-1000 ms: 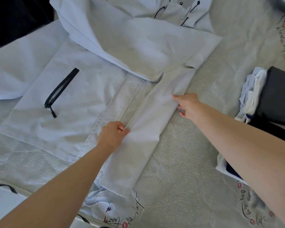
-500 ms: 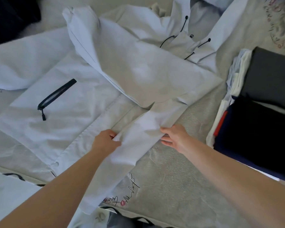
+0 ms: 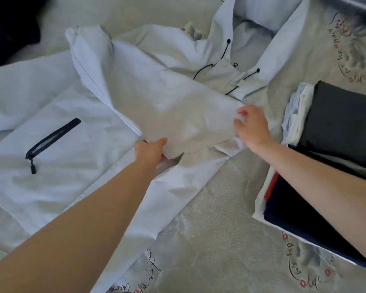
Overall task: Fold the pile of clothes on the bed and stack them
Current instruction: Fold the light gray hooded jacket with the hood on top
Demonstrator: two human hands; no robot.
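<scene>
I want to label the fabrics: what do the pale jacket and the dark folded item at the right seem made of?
The pale jacket looks like thin, crisp woven fabric, perhaps nylon or a cotton blend: matte, with sharp creases. The dark folded item looks like a smooth matte fabric, charcoal; its fibre cannot be told.

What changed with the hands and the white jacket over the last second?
Both hands left the folded sleeve strip and moved up to the jacket panel folded over the front. The left hand now grips that panel's lower edge; the right hand, fingers loosely curled, touches its right corner. The zipper pocket side stayed flat, and the folded stack stayed on the right.
</scene>
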